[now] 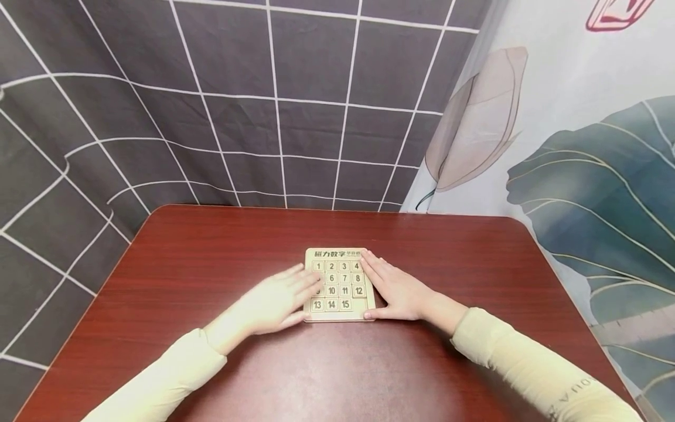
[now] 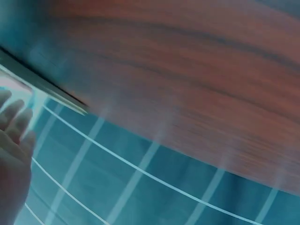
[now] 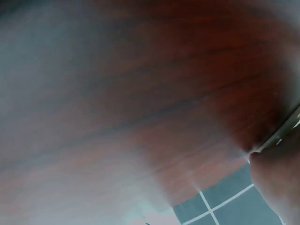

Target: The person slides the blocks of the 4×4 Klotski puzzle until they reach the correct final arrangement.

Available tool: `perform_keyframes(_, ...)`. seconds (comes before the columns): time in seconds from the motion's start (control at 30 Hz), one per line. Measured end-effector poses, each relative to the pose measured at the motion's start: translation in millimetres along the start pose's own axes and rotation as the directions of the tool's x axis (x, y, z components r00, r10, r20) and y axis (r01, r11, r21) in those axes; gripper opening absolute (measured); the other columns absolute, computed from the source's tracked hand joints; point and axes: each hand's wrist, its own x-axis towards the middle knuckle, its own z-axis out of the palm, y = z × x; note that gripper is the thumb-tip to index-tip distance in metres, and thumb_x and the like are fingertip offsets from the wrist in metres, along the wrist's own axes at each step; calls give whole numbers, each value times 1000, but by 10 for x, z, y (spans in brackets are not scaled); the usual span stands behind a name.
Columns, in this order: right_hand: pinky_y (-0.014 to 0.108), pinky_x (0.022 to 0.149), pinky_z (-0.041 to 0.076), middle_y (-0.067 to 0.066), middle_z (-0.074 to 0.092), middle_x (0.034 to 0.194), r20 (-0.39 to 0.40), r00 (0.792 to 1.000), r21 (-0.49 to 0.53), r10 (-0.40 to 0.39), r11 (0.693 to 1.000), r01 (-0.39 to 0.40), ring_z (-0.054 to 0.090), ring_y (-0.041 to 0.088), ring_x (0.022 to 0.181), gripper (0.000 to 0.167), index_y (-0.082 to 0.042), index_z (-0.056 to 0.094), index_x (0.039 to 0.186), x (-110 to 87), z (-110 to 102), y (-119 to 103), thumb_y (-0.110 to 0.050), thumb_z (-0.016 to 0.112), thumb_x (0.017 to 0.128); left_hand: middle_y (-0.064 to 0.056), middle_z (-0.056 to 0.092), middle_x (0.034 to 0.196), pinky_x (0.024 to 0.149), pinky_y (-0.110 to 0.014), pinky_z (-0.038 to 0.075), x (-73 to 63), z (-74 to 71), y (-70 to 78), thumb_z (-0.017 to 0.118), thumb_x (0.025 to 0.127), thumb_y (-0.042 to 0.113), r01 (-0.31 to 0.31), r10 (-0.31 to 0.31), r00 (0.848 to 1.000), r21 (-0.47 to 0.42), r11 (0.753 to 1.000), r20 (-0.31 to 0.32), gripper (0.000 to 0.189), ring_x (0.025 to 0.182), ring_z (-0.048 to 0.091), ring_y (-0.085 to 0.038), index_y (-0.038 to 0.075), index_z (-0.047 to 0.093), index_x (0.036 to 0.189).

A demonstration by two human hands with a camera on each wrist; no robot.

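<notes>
A cream number sliding puzzle (image 1: 345, 278) lies flat on the table, with printed characters along its top edge. Its tiles run in number order from 1 at the upper left to 15 in the bottom row, and a gap shows in the lower right corner. My left hand (image 1: 274, 302) rests at the puzzle's left side, its extended fingers over part of the left column. Along the right side lies my right hand (image 1: 403, 293), fingers straight near the top corner and thumb at the bottom one. The left wrist view catches the puzzle's edge (image 2: 47, 89) beside the fingers.
The reddish-brown table (image 1: 211, 246) has rounded far corners. Behind it hangs a dark grey curtain (image 1: 311, 129) with a white grid. A pale curtain with leaf prints (image 1: 596, 193) covers the right side.
</notes>
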Motion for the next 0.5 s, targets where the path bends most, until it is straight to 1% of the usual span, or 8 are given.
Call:
perform_keyframes(0.07,54,134,25,24,10,178,-17,1000,8,14,1000,-13,15,38,166,112,5,20,167,-45,-15,-4,-63,69,93,-16,56,158,129,-49,39,-73,-8,-80,67,100,47,86,-86,996,14,996,5,67,148,54,-32,4,58,151)
perform_keyframes(0.13,55,135,24,25,11,177,-49,998,2,36,999,-36,14,39,166,110,3,21,167,-104,-39,-7,-62,70,93,-18,53,161,130,-54,36,-154,-5,-158,68,99,49,179,-179,984,20,984,2,71,151,50,-37,5,55,154)
perform_keyframes(0.17,57,134,23,25,12,177,-72,996,-9,51,999,-51,15,39,166,109,2,23,167,-139,-52,-4,-62,70,93,-19,51,162,130,-56,34,-201,-5,-190,67,98,51,229,-229,973,24,973,-1,73,152,48,-39,7,54,155)
perform_keyframes(0.23,62,133,23,27,15,176,-123,989,-41,87,995,-92,16,42,165,108,1,26,167,-220,-97,2,-61,72,92,-20,46,165,130,-63,30,-298,-8,-243,68,96,53,330,-330,944,12,944,-16,76,154,42,-45,12,52,158)
perform_keyframes(0.3,69,131,22,27,16,176,-162,976,-77,145,984,-159,17,45,164,108,-1,27,167,-319,-146,20,-63,72,91,-22,43,167,127,-72,26,-385,-14,-279,69,92,56,426,-426,904,-3,905,-33,78,155,37,-52,19,52,158)
perform_keyframes(0.37,77,126,21,26,14,176,-185,956,-107,226,963,-248,16,47,164,109,-4,26,168,-434,-201,43,-65,72,90,-23,38,169,123,-81,21,-454,-24,-293,69,89,60,516,-516,855,-14,856,-39,80,155,30,-59,26,50,159)
perform_keyframes(0.43,86,120,19,26,12,177,-194,924,-122,328,927,-355,14,50,163,111,-8,25,169,-555,-246,57,-68,72,88,-24,33,171,116,-90,17,-507,-42,-295,70,86,65,590,-591,806,-20,807,-32,84,155,23,-64,31,48,160)
perform_keyframes(0.5,94,112,16,27,9,177,-177,878,-113,445,877,-468,12,52,162,114,-11,23,170,-673,-283,64,-71,72,87,-25,29,172,109,-96,13,-552,-57,-294,70,84,70,652,-653,757,-25,758,-20,89,154,18,-68,33,46,161)
